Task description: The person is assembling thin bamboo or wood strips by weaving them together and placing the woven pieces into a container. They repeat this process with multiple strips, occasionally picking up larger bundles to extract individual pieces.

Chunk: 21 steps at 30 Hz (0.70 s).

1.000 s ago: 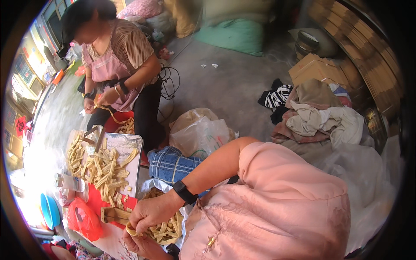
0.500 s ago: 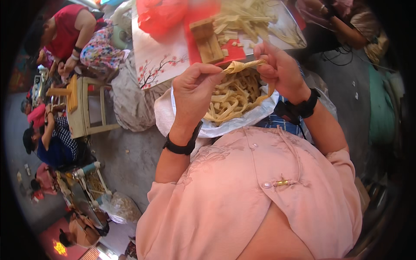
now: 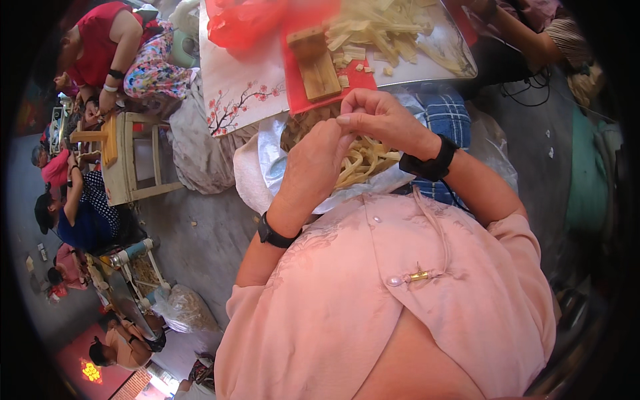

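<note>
My left hand [image 3: 312, 168] and my right hand [image 3: 381, 117] meet fingertip to fingertip over a heap of pale strips [image 3: 363, 162] lying in a white bag [image 3: 257, 175] on my lap. The fingers of both hands are pinched closed, and whatever sits between them is hidden. Each wrist carries a black band. Just beyond my hands a wooden block [image 3: 319, 64] rests on a red mat [image 3: 303, 93], beside a tray [image 3: 460, 63] piled with more pale strips.
A red plastic bag [image 3: 243, 25] and a flowered cloth [image 3: 239, 100] lie at the top left. A blue checked cloth [image 3: 445, 113] is by my right wrist. A wooden stool [image 3: 130, 160] stands to the left, with several people seated around it.
The view swung from a person across the tray down to my lap. Half a second ago both hands held a pale strip up; now they are lower, pinched together over the heap.
</note>
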### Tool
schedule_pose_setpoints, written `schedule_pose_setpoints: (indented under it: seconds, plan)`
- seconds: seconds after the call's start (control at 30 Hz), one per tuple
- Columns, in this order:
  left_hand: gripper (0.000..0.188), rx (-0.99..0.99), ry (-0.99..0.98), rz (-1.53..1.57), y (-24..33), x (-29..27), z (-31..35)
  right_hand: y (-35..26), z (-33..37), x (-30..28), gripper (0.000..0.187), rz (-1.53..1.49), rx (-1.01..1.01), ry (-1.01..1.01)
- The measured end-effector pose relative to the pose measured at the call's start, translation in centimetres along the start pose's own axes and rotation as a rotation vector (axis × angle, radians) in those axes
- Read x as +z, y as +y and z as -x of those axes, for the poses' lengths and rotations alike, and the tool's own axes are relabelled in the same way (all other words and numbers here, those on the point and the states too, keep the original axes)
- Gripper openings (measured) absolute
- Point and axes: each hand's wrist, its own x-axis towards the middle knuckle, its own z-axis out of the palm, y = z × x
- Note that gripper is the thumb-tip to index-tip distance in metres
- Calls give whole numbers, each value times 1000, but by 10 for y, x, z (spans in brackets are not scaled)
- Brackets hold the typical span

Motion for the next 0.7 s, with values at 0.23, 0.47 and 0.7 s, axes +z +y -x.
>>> schedule_pose_setpoints:
  seconds: [0.23,0.47,0.7]
  plan:
    - [13,255,103,-336,-46,-15,-18,-2,-7,-2,10,73,-25,-63]
    - [14,32,49,670,-73,-9,-39,11,-37,-23,18,276,-143,47]
    - [19,-61,129,602,-86,-9,-63,10,-55,-30,33,516,-82,212]
